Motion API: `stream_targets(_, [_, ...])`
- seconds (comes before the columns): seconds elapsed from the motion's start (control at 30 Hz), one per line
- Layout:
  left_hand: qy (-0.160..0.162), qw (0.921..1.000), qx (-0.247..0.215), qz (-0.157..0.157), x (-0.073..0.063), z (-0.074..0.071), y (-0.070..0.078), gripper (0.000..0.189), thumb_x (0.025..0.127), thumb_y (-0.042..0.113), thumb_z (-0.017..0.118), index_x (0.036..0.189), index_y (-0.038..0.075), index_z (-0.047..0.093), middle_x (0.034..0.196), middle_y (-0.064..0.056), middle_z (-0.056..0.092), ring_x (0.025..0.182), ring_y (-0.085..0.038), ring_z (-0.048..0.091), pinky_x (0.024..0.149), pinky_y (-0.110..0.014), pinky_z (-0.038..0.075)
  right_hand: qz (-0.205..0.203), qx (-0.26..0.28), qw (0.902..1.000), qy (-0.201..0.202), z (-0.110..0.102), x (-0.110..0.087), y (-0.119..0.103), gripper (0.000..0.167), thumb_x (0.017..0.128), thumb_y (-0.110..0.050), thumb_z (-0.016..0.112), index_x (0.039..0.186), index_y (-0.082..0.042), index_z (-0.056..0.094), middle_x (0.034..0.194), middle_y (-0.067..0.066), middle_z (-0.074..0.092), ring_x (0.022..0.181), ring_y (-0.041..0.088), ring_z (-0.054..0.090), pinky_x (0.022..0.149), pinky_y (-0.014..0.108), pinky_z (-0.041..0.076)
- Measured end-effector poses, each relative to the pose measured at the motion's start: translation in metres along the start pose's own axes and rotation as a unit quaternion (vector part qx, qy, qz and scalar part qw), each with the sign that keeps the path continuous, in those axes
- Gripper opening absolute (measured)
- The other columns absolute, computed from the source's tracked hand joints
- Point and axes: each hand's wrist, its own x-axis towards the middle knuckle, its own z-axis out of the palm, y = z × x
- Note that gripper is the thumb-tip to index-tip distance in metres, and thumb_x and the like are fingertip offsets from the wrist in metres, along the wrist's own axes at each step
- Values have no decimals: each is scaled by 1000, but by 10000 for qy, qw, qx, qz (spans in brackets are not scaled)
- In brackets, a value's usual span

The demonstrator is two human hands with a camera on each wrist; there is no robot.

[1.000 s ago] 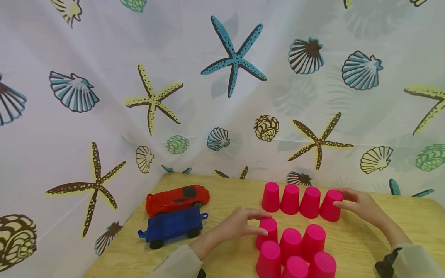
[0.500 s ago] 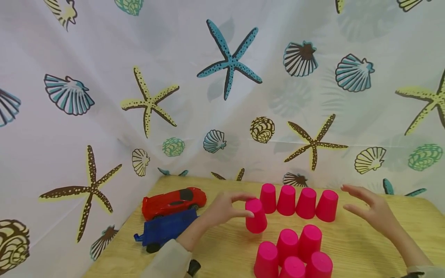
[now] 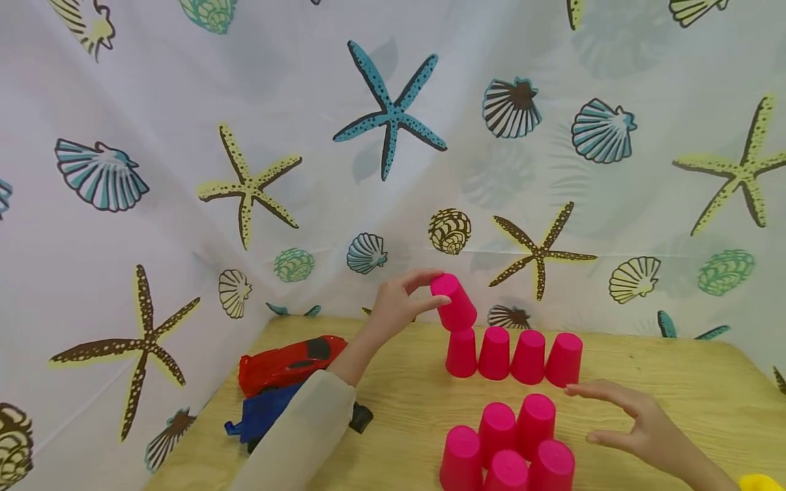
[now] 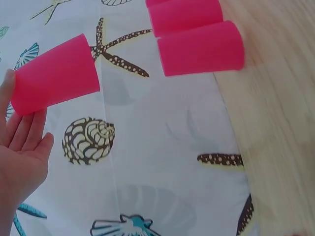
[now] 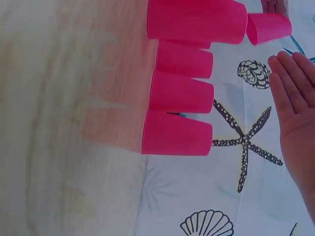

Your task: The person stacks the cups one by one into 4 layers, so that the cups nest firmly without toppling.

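My left hand (image 3: 396,303) pinches a pink cup (image 3: 454,304) by its narrow end between thumb and fingers. The cup is upside down and tilted, just above the leftmost cup (image 3: 461,353) of a straight row of upturned pink cups. In the left wrist view the held cup (image 4: 56,76) is apart from the row cups (image 4: 201,48). My right hand (image 3: 641,423) hovers with thumb and fingers spread and holds nothing, right of a front cluster of several upturned pink cups (image 3: 536,427). The right wrist view shows its fingers (image 5: 290,86) straight.
A red toy car (image 3: 291,365) and a blue toy trailer (image 3: 265,412) stand at the left of the wooden table (image 3: 393,423), partly hidden by my left arm. A patterned curtain (image 3: 319,88) hangs behind. Something yellow (image 3: 758,483) shows at the bottom right corner.
My left hand has taken a cup from the front cluster and raised it to above the row's left end. My right hand has let go of the row's rightmost cup and moved nearer.
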Motion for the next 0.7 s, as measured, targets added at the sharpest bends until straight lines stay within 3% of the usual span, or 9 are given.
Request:
stream_targets(0.1, [-33, 9999, -35, 91, 13, 14, 2, 49, 83, 30, 78, 128, 18, 64, 123, -2, 70, 121, -22, 61, 98, -40, 55, -251, 211, 9991, -264, 8, -6, -7, 65, 68, 5, 82, 128, -5, 60, 126, -8, 67, 114, -4, 60, 88, 15, 54])
stream_targets(0.23, [-185, 9997, 87, 127, 27, 32, 0, 51, 83, 31, 78, 129, 16, 64, 124, -3, 69, 120, -23, 62, 95, -38, 57, -278, 477, 9966, -615, 16, -12, -12, 63, 71, 2, 81, 129, -7, 59, 120, 2, 69, 110, 1, 62, 84, 19, 57])
stream_targets(0.5, [-437, 9982, 352, -215, 36, 55, -11, 50, 83, 31, 78, 129, 16, 63, 128, -3, 68, 121, -23, 62, 92, -36, 58, 174, 849, 9886, -1229, 21, -13, -14, 52, 82, -6, 75, 131, -10, 59, 121, 4, 68, 108, 5, 62, 80, 25, 59])
stream_targets(0.7, [-590, 9965, 570, -166, 40, 65, -15, 50, 83, 32, 78, 128, 15, 64, 126, -4, 69, 120, -23, 63, 91, -36, 58, 592, 989, 9798, -1635, 19, -14, -12, 45, 89, -15, 70, 132, -11, 57, 123, 6, 67, 109, 1, 60, 80, 26, 60])
